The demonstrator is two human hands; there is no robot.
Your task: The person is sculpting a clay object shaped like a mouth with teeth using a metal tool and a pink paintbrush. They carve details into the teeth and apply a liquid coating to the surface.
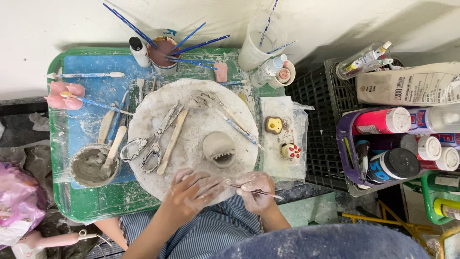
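1. Hands. Your right hand (pixel 256 191) pinches a thin modelling tool (pixel 256 191) between clay-smeared fingers, its shaft lying across the hand and its tip poking out to the right. Your left hand (pixel 194 192) lies just beside it, fingers loosely curled and crossed by the tool's other end; whether it grips anything you cannot tell. Both hands hover at the near edge of the round plaster slab (pixel 191 139).

2. Work piece. A small grey clay figure (pixel 219 148), domed, with a toothed opening, sits on the slab just beyond your hands, between them, not touched.

3. Also on the slab: clay-coated scissors (pixel 151 139), a wooden stick (pixel 172 141) beside them, and several thin tools towards the far right.

4. Containers. A grey bowl (pixel 91 165) at the left holds wet clay slip and a wooden spatula (pixel 113 151). A cup (pixel 163 55) at the far side holds blue-handled brushes. A clear plastic beaker (pixel 261 43) holds one more brush. At the right, a purple basket (pixel 347 153) is packed with paint bottles lying on their sides.

5. Small items. Two painted miniature figures, one yellow (pixel 273 125) and one white with red spots (pixel 291 151), rest on a plastic sheet right of the slab.

6. Surface. Everything stands on a green tray (pixel 96 201), clay-spattered, against a white wall. A black crate (pixel 318 120) stands to the right.
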